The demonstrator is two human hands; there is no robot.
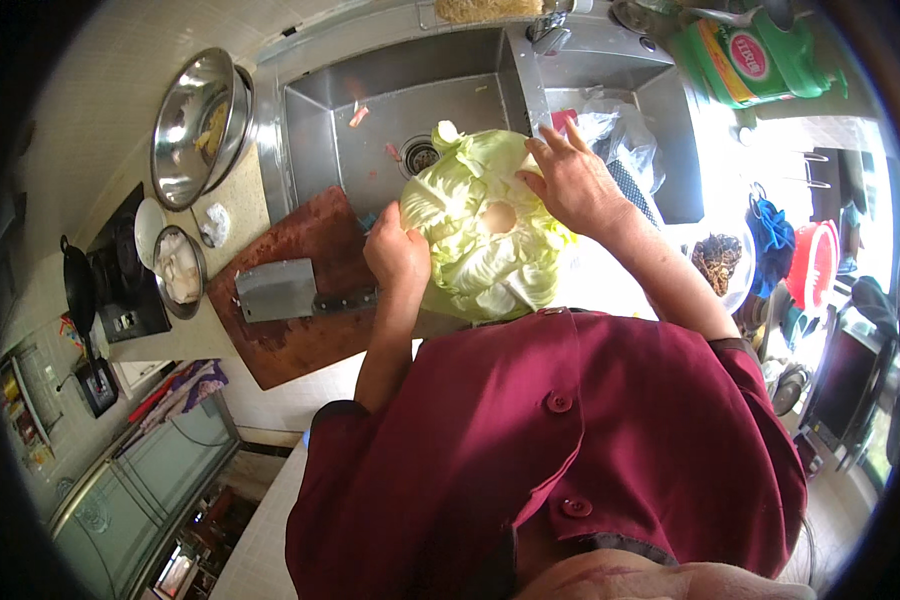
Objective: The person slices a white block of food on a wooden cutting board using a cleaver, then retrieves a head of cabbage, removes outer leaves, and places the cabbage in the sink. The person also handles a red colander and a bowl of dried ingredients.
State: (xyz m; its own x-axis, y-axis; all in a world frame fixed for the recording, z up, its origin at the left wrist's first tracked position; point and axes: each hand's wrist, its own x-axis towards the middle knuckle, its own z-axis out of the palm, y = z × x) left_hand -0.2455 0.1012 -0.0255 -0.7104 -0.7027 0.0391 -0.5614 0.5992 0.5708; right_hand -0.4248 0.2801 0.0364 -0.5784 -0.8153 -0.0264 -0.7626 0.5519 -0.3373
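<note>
A large pale-green head of cabbage (457, 259) is in front of me at the sink's near edge, its round cut stem end facing up. My left hand (397, 251) grips its left side, fingers curled around the outer leaves. On its upper right side rests my right hand (570, 176), fingers spread over the leaves. Left of the cabbage lies a reddish-brown cutting board (292, 360), and on it a cleaver (277, 291) with a wide blade, its black handle pointing at my left wrist.
The double steel sink (397, 75) has scraps by its drain and a clear plastic bag (622, 135) in the right basin. Steel bowls (195, 127) stand left, above a small bowl of pale food (178, 274). A green jug (757, 60) is at upper right, a red plastic basket (811, 262) farther right.
</note>
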